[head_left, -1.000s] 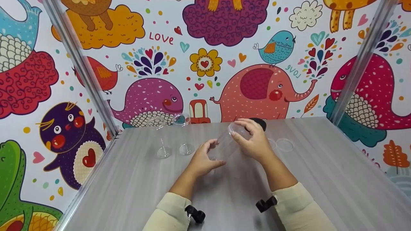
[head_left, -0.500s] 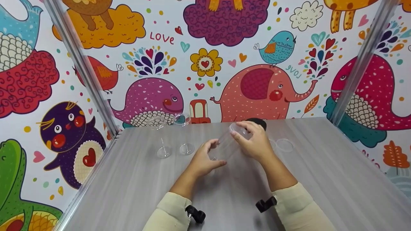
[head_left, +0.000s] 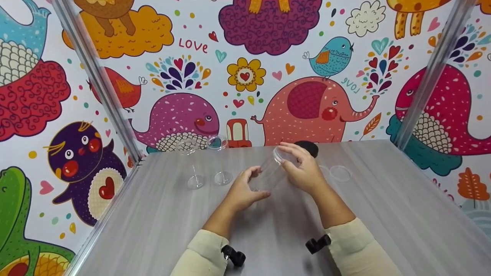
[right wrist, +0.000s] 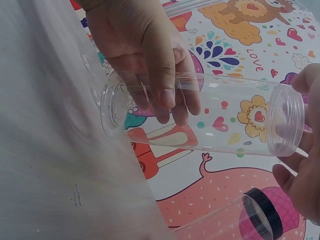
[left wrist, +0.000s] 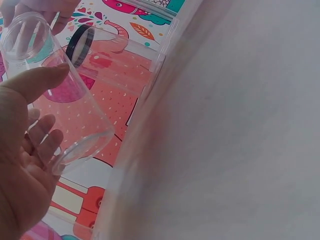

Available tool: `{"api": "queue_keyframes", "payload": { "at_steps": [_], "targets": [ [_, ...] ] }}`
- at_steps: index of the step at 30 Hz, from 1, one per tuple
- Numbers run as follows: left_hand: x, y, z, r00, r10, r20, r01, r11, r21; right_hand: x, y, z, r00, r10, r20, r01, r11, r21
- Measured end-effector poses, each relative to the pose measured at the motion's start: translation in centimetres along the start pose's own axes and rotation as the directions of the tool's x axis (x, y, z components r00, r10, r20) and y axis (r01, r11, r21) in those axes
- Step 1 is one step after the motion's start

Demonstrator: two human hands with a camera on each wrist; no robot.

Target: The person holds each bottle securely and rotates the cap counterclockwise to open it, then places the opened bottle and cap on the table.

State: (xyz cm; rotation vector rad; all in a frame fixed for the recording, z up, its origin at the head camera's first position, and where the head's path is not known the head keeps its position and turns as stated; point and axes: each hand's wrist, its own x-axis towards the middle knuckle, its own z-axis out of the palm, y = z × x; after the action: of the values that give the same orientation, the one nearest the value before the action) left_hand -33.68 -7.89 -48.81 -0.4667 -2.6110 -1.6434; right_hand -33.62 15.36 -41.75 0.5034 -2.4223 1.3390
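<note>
While the left hand [head_left: 245, 191] curls round the lower part of a tilted clear jar [head_left: 270, 172] in the head view, the right hand [head_left: 303, 168] clasps its upper rim, above the gray table [head_left: 153, 230]. The left-wrist view has a black-topped jar [left wrist: 112, 62] near it; the right-wrist view shows both hands apart, toward opposite ends of the clear jar.

The left hand [head_left: 244, 193] and right hand [head_left: 305, 170] are bare. The left sleeve [head_left: 201, 253] and right sleeve [head_left: 360, 249] are pale cream, creased near the cuff. The left mount [head_left: 234, 256] and right mount [head_left: 318, 243] are black, with rounded lobes.
</note>
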Motion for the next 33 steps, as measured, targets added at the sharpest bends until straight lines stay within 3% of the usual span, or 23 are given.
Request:
{"api": "queue_keyframes", "payload": {
  "at_steps": [9,14,21,26,33],
  "targets": [
    [-0.06,0.01,0.16,1.0,0.024,-0.013,-0.024,1.0,-0.013,0.08,0.11,0.03,0.998,-0.061,-0.016,0.062,0.997,0.051],
    [-0.11,0.12,0.12,1.0,0.012,-0.006,-0.012,1.0,-0.008,0.19,0.03,-0.02,0.999,-0.036,-0.023,0.036,0.999,-0.02],
    [-0.13,0.26,0.04,1.0,0.028,0.013,-0.028,0.999,0.016,0.43,0.23,0.0,0.997,0.069,-0.046,-0.075,0.987,-0.139],
    [-0.23,0.33,0.1,0.999,0.023,0.022,-0.023,1.0,0.011,0.4,0.18,0.07,0.995,0.081,-0.053,-0.088,0.986,-0.143],
    [-0.29,0.43,0.11,1.0,0.002,0.013,-0.003,1.0,0.02,0.27,0.09,0.05,0.998,0.045,-0.046,-0.049,0.994,-0.1]
  ]
}}
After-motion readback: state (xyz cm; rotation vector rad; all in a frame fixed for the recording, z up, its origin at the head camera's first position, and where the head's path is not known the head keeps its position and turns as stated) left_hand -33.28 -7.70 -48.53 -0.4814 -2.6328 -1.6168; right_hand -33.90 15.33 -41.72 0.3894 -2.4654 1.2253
